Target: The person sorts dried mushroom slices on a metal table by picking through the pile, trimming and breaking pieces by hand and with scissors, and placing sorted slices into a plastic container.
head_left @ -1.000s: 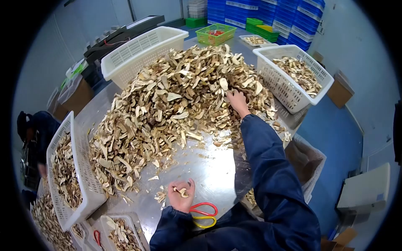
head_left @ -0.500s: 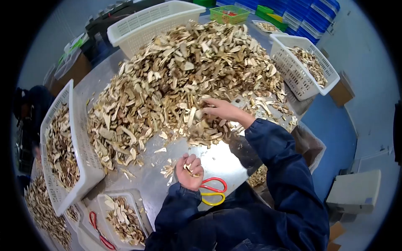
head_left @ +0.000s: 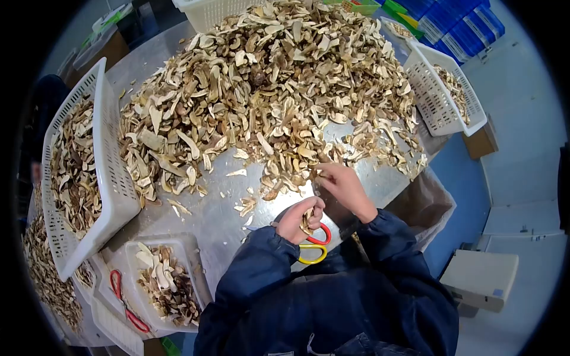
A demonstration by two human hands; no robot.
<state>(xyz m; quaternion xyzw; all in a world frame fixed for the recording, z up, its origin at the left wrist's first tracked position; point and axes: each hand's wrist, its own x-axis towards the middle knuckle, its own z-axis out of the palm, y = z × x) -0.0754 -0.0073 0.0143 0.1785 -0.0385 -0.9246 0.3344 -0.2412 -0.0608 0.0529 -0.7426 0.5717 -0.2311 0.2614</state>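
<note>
A big heap of dried mushroom slices [head_left: 267,95] covers the metal table. Closed around a few slices, my left hand [head_left: 300,221] is held low, near the table's front edge. My right hand [head_left: 347,188] is just to its right, at the near fringe of the heap, with thumb and fingers pinched on a brownish mushroom slice [head_left: 314,172]. Beneath my left hand lie scissors with one red and one yellow handle [head_left: 314,255]; the hand hides their middle.
White baskets of slices stand at left [head_left: 110,172] and right [head_left: 436,89]. A shallow plastic tray [head_left: 196,267] holds more slices, beside red-handled scissors [head_left: 117,285]. A lined bin [head_left: 436,202] stands below the table's right edge. Blue crates [head_left: 457,29] are stacked behind.
My right hand has drawn back from the heap towards my left hand, a slice now between its fingers. My left hand has shifted closer to it. The camera view has tilted down.
</note>
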